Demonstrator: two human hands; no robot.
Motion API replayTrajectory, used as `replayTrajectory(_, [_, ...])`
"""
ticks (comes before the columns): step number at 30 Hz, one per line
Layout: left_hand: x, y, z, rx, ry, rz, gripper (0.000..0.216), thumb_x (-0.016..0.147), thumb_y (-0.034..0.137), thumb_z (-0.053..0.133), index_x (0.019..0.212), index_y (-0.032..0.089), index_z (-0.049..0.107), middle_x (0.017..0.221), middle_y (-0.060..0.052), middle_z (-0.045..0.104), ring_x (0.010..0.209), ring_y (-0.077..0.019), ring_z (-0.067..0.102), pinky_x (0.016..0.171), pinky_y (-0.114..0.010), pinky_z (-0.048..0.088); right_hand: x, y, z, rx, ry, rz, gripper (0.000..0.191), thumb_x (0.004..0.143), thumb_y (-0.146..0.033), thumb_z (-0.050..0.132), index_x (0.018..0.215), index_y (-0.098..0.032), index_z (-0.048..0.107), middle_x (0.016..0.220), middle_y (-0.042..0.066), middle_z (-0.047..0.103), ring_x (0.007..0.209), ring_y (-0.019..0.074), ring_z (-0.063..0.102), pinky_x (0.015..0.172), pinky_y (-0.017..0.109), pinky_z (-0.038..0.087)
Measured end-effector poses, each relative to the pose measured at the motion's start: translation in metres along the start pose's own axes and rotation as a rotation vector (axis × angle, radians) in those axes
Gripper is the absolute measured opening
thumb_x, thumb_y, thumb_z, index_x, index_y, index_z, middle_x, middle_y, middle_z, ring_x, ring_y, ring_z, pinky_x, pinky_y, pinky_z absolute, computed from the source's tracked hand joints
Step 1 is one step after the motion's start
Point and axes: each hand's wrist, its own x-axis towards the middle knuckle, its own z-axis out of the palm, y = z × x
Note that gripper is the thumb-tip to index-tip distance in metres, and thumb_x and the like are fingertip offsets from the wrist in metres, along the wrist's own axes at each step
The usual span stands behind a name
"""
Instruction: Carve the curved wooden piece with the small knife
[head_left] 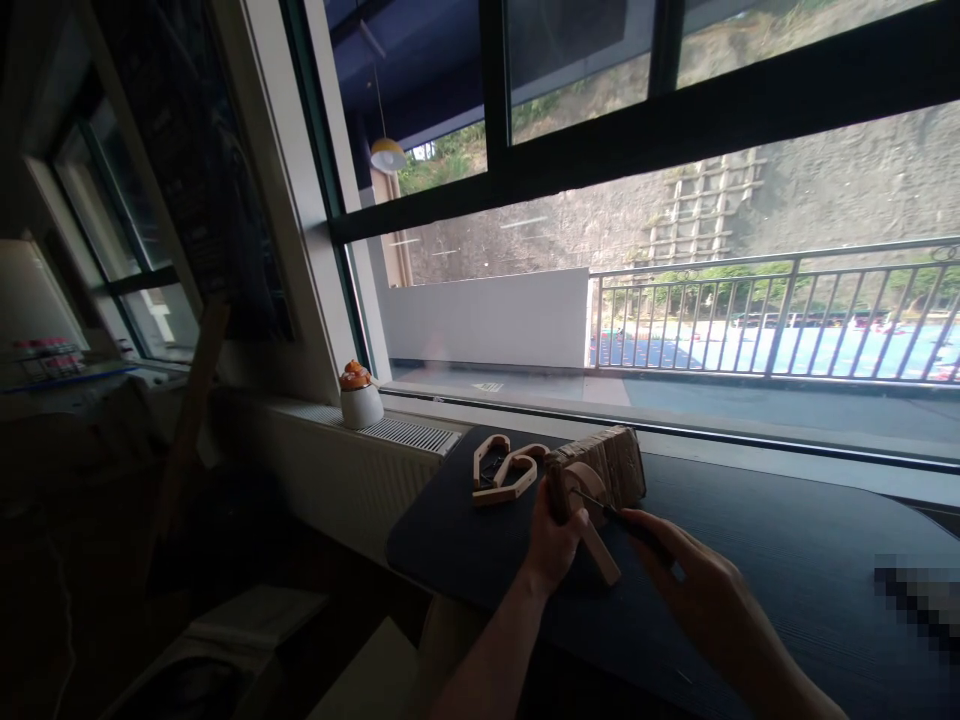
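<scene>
My left hand [553, 540] is closed around a small curved wooden piece [589, 500] and holds it up above the dark table [787, 540]. My right hand [694, 590] grips a thin dark-handled tool [615, 512] whose tip touches that wooden piece. Just behind the hands stands a block of stacked wooden parts [611, 462]. Two loop-shaped wooden pieces [504, 470] lie flat on the table to the left.
A white and orange pot-shaped object [360, 395] sits on the radiator grille [409, 432] below the large window. The table's left edge drops to white boxes [247, 620] on the floor. A dim room with a shelf [52, 375] lies at the left.
</scene>
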Motion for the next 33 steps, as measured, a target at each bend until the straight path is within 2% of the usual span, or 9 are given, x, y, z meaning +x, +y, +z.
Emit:
replayTrajectory(3, [0.000, 0.001, 0.000, 0.015, 0.005, 0.000, 0.044, 0.074, 0.018, 0.063, 0.116, 0.022, 0.051, 0.102, -0.004, 0.062, 0.090, -0.0181, 0.058, 0.080, -0.029, 0.047, 0.002, -0.001, 0.000, -0.070, 0.001, -0.011, 0.030, 0.090, -0.034, 0.046, 0.115, -0.024, 0.057, 0.098, 0.004, 0.070, 0.080, 0.0167, 0.068, 0.062, 0.024, 0.052])
replayTrajectory(7, [-0.001, 0.001, 0.000, 0.024, -0.005, 0.008, 0.045, 0.074, 0.019, 0.063, 0.117, 0.021, 0.050, 0.102, -0.005, 0.062, 0.090, -0.0185, 0.058, 0.080, -0.030, 0.047, 0.004, -0.006, -0.001, -0.175, -0.016, 0.030, 0.031, 0.091, -0.040, 0.041, 0.110, -0.023, 0.059, 0.076, 0.001, 0.072, 0.061, 0.0167, 0.067, 0.048, 0.024, 0.047])
replayTrajectory(9, [-0.001, 0.001, 0.000, 0.028, 0.000, 0.006, 0.045, 0.073, 0.019, 0.063, 0.117, 0.021, 0.051, 0.102, -0.005, 0.062, 0.091, -0.0190, 0.058, 0.081, -0.030, 0.047, 0.005, -0.008, -0.003, -0.208, -0.008, 0.043, 0.032, 0.091, -0.042, 0.040, 0.108, -0.023, 0.060, 0.072, 0.001, 0.071, 0.058, 0.0169, 0.066, 0.045, 0.024, 0.045])
replayTrajectory(15, [-0.002, 0.006, 0.001, 0.012, -0.005, -0.009, 0.044, 0.073, 0.018, 0.063, 0.115, 0.022, 0.052, 0.101, -0.004, 0.063, 0.093, -0.0191, 0.059, 0.083, -0.031, 0.047, 0.008, -0.010, -0.003, -0.191, 0.058, 0.024, 0.028, 0.090, -0.040, 0.043, 0.106, -0.025, 0.060, 0.098, 0.004, 0.069, 0.077, 0.0182, 0.067, 0.058, 0.026, 0.050])
replayTrajectory(24, [-0.002, 0.011, 0.001, 0.033, 0.000, 0.021, 0.042, 0.073, 0.019, 0.063, 0.114, 0.020, 0.052, 0.101, -0.005, 0.063, 0.093, -0.0188, 0.058, 0.084, -0.030, 0.046, 0.004, -0.012, 0.000, -0.052, -0.033, 0.007, 0.026, 0.089, -0.030, 0.046, 0.113, -0.026, 0.054, 0.102, 0.003, 0.065, 0.077, 0.0154, 0.065, 0.060, 0.024, 0.051])
replayTrajectory(30, [-0.002, 0.011, 0.002, 0.027, 0.000, 0.021, 0.042, 0.074, 0.020, 0.063, 0.115, 0.021, 0.052, 0.104, -0.005, 0.063, 0.095, -0.0189, 0.058, 0.085, -0.030, 0.045, 0.000, -0.006, 0.004, -0.070, 0.012, -0.042, 0.030, 0.090, -0.029, 0.045, 0.118, -0.026, 0.053, 0.107, 0.004, 0.067, 0.089, 0.0174, 0.066, 0.068, 0.025, 0.053])
replayTrajectory(33, [-0.003, 0.013, 0.002, 0.037, 0.017, 0.002, 0.042, 0.073, 0.020, 0.064, 0.114, 0.020, 0.053, 0.103, -0.005, 0.064, 0.094, -0.0192, 0.058, 0.084, -0.029, 0.046, 0.001, -0.005, 0.004, -0.101, 0.027, -0.018, 0.029, 0.090, -0.033, 0.046, 0.115, -0.026, 0.056, 0.098, 0.003, 0.071, 0.079, 0.0178, 0.068, 0.061, 0.025, 0.052])
